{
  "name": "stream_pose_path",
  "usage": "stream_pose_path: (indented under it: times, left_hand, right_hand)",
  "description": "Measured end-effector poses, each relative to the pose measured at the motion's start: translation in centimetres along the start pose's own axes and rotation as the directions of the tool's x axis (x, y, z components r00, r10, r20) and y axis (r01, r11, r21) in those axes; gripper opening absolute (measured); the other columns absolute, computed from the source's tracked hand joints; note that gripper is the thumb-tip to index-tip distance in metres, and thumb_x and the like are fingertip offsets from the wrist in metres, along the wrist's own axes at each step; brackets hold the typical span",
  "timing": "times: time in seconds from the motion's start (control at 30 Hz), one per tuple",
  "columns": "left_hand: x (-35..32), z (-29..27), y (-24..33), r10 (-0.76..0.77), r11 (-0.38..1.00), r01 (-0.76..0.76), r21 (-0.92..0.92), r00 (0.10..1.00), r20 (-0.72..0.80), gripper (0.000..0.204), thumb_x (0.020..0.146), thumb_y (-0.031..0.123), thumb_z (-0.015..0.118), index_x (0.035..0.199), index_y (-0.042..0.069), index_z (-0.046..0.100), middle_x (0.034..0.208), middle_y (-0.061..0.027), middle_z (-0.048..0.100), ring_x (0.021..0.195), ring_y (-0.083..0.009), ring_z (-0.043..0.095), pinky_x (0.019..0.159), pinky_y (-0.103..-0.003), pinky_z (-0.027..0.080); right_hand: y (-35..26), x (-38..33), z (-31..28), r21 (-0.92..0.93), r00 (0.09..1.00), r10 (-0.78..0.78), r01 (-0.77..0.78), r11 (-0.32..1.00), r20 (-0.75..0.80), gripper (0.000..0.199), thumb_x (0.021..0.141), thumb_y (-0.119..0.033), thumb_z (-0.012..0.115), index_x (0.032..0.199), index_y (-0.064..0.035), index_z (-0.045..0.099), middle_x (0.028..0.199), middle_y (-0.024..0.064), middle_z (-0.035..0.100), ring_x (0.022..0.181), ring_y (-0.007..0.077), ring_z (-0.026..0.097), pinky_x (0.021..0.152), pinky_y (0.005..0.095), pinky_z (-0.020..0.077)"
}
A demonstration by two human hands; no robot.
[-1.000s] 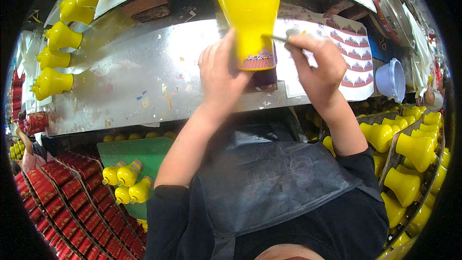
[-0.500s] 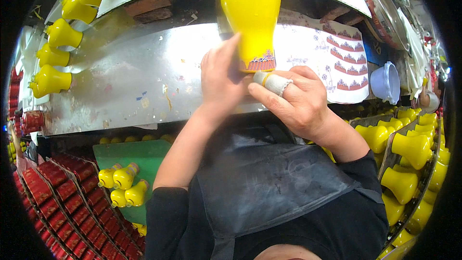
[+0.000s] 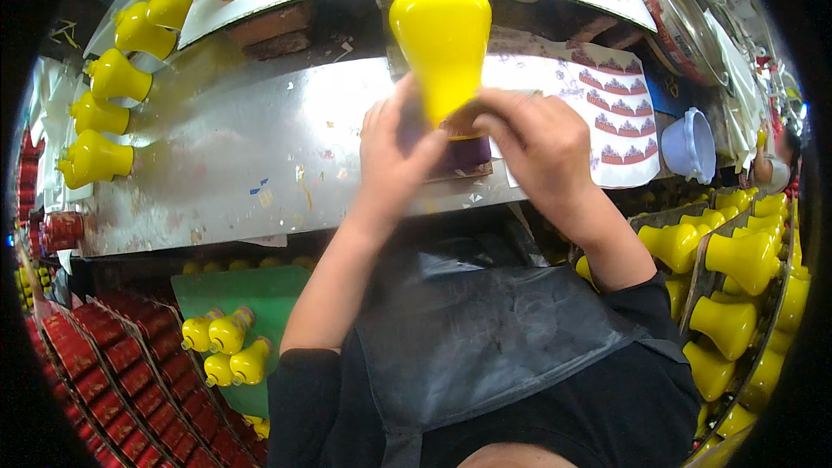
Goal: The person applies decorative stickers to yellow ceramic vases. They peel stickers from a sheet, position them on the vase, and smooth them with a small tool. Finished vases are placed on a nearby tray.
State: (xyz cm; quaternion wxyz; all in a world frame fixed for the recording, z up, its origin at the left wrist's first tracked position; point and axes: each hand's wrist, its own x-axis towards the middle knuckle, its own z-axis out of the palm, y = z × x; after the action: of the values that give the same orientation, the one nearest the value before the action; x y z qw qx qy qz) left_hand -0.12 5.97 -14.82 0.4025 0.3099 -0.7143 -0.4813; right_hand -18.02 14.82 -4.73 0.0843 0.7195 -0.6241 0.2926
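Yellow bulb-shaped bottle [image 3: 440, 39] — lying on the metal worktop [image 3: 234, 165], wide body away from the person, narrow labelled end toward them and held between both hands. Left hand [image 3: 397, 156]: fingers pressed against the bottle's lower left side. Right hand [image 3: 539, 143]: curled over the lower right side, fingers closed on the label area. Sheet of red-and-white stickers [image 3: 620, 108] just right of the hands. Pale blue cup [image 3: 691, 146] beyond it. Further yellow bottles [image 3: 97, 113] along the left edge — more [image 3: 732, 264] binned at right.
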Motion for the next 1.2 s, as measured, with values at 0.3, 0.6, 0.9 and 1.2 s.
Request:
stream_pose_path:
  times: [0.3, 0.6, 0.9, 1.2]
  left_hand:
    - [1.9, 2.7, 1.5, -0.065, 0.956, 0.07, 0.286, 0.998, -0.027, 0.083, 0.09, 0.037, 0.064, 0.155, -0.004, 0.032, 0.128, -0.0263, 0.056, 0.123, -0.0418, 0.049, 0.111, -0.054, 0.03]
    - [1.9, 2.2, 0.1, -0.066, 0.96, 0.061, 0.273, 0.998, 0.008, 0.069, 0.1, 0.032, 0.046, 0.157, -0.005, 0.033, 0.133, -0.0263, 0.055, 0.124, -0.0414, 0.049, 0.112, -0.05, 0.031]
    - [1.6, 1.5, 2.7, -0.161, 0.893, 0.217, -0.395, 0.972, 0.169, 0.07, 0.104, 0.028, 0.051, 0.161, -0.003, 0.025, 0.159, -0.016, 0.04, 0.145, -0.0269, 0.041, 0.122, -0.039, 0.028]
    - [3.0, 1.7, 2.6, -0.198, 0.976, 0.186, 0.115, 0.975, 0.103, 0.073, 0.1, 0.038, 0.055, 0.16, 0.002, 0.032, 0.141, -0.0208, 0.057, 0.132, -0.0332, 0.054, 0.114, -0.043, 0.038]
  right_hand:
    - [2.5, -0.7, 2.4, 0.338, 0.936, 0.346, -0.307, 0.89, -0.063, 0.027, 0.089, -0.006, 0.079, 0.114, -0.0002, 0.071, 0.1, 0.0134, 0.076, 0.09, 0.0192, 0.075, 0.079, 0.0288, 0.059]
    - [2.7, -1.0, 2.4, 0.341, 0.957, 0.267, -0.214, 0.915, -0.115, 0.029, 0.089, -0.01, 0.08, 0.115, -0.003, 0.072, 0.101, 0.0134, 0.076, 0.087, 0.0235, 0.075, 0.078, 0.032, 0.0588]
    - [1.5, 2.2, -0.1, -0.015, 0.981, -0.168, 0.17, 0.985, 0.101, 0.019, 0.085, -0.011, 0.077, 0.104, -0.0087, 0.07, 0.077, 0.0069, 0.067, 0.067, 0.0204, 0.065, 0.066, 0.0351, 0.0502]
    - [3.1, 3.5, 0.7, -0.095, 0.975, -0.22, 0.221, 0.971, 0.025, 0.025, 0.086, -0.013, 0.079, 0.109, -0.0085, 0.07, 0.084, 0.0089, 0.071, 0.074, 0.0216, 0.069, 0.068, 0.035, 0.0533]
